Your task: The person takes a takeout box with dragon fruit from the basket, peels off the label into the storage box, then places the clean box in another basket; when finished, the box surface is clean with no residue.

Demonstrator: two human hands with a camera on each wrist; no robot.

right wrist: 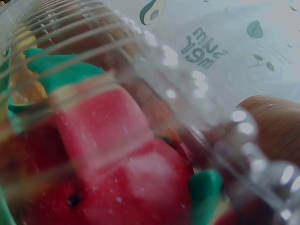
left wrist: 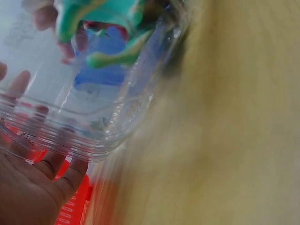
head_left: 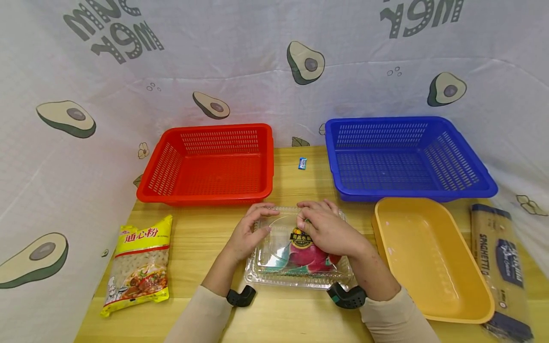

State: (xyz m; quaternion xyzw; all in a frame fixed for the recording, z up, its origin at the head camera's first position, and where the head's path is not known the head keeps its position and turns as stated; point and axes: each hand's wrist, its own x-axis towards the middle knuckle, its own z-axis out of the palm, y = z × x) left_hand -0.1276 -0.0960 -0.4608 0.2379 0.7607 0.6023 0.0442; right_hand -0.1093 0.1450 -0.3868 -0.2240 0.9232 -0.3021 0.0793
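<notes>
A lidded clear plastic fruit box (head_left: 274, 247) lies in the middle of the table in the head view. Through its lid show red and green fruit-like pieces (right wrist: 112, 122), their kind uncertain. On the lid is a black and gold label (head_left: 301, 238). My left hand (head_left: 253, 233) touches the box's far left part with fairly straight fingers, the thumb over the lid. Against the layered plastic rim, the fingers (left wrist: 70, 176) also appear in the left wrist view. My right hand (head_left: 328, 228) holds the far right part with bent fingers; its fingertips are partly hidden.
Behind the box stand a red basket (head_left: 206, 197) and a blue basket (head_left: 411, 194), a small blue packet (head_left: 302, 163) between them. A yellow bin (head_left: 424, 252) and a spaghetti pack (head_left: 499, 267) are at the right. At the left lies a macaroni bag (head_left: 139, 267).
</notes>
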